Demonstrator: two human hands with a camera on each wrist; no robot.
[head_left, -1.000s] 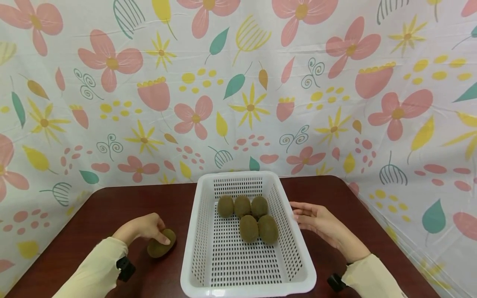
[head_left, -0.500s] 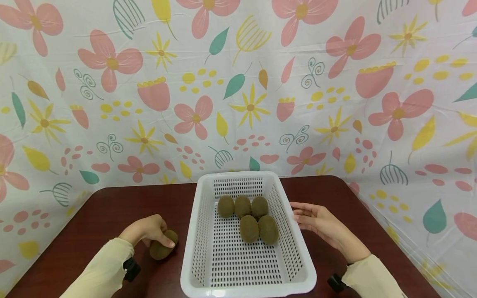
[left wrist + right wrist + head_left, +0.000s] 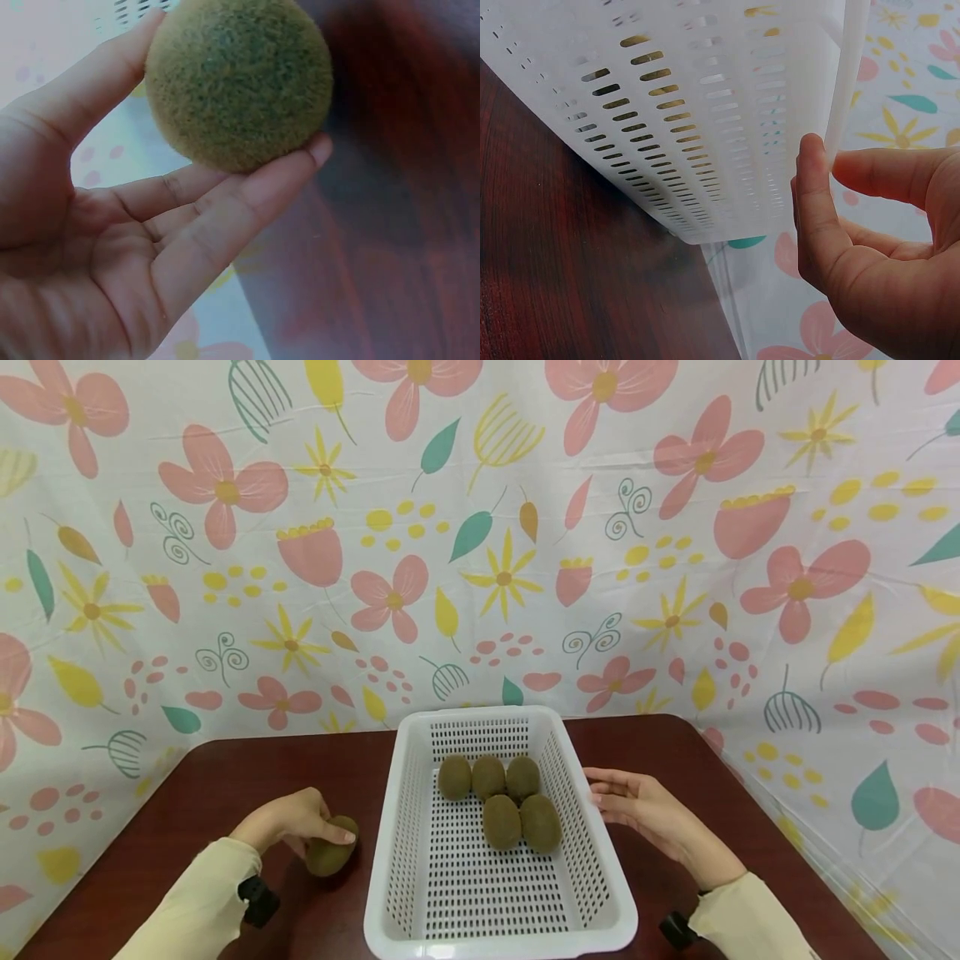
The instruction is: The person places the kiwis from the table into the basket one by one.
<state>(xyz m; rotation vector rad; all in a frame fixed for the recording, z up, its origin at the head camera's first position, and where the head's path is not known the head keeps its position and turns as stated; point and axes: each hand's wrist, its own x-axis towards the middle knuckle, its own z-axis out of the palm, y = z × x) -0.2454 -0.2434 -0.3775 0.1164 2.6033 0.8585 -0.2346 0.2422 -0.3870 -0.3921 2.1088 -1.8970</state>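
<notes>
My left hand [image 3: 300,822] grips a brown, fuzzy kiwi [image 3: 330,853] to the left of the white basket [image 3: 386,860]. In the left wrist view the rounded end of this kiwi [image 3: 240,82] shows between the thumb and the fingers. At the basket's right side, my right hand [image 3: 648,814] has its fingertips right at the outer edge of the rim, with fingers fairly straight. The right wrist view shows this hand [image 3: 862,255] beside the slotted basket wall [image 3: 660,112]. Several kiwis [image 3: 501,822] lie inside the basket in two rows, towards the back and right.
The basket stands on a dark reddish-brown table [image 3: 247,768]. Behind the table and along both sides hangs a white cloth [image 3: 480,635] printed with flowers and leaves. Each wrist, in a cream sleeve [image 3: 198,893], wears a small black device [image 3: 257,902].
Still gripping the kiwi, my left hand has shifted slightly, and the kiwi sits a little further right and more upright than a second ago. The right hand and basket stay put.
</notes>
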